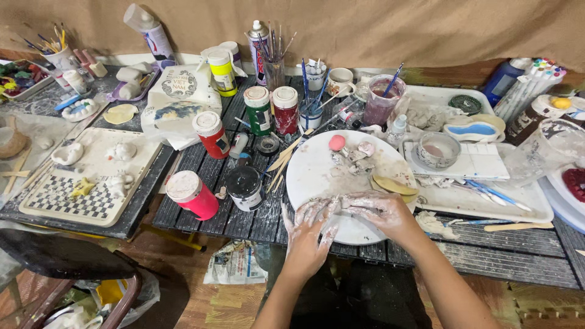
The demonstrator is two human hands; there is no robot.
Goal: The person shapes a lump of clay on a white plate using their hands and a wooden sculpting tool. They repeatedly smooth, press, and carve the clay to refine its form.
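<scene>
My left hand (309, 234) and my right hand (379, 211) meet at the near edge of a round white board (317, 167), both smeared with pale wet clay. The fingers press together over the board; any lump of clay between them is hidden, so I cannot tell whether they grip anything. Further back on the board lie a pink clay ball (336, 142), several small grey-white clay pieces (356, 156) and a yellow flat clay shape (393, 185).
Paint jars stand left of the board: pink (192, 195), black (245, 187), red (212, 134), green (258, 109). A checkered tray (91, 201) with clay figures lies far left. A white tray (481, 198) with a bowl (437, 150) and brushes is on the right.
</scene>
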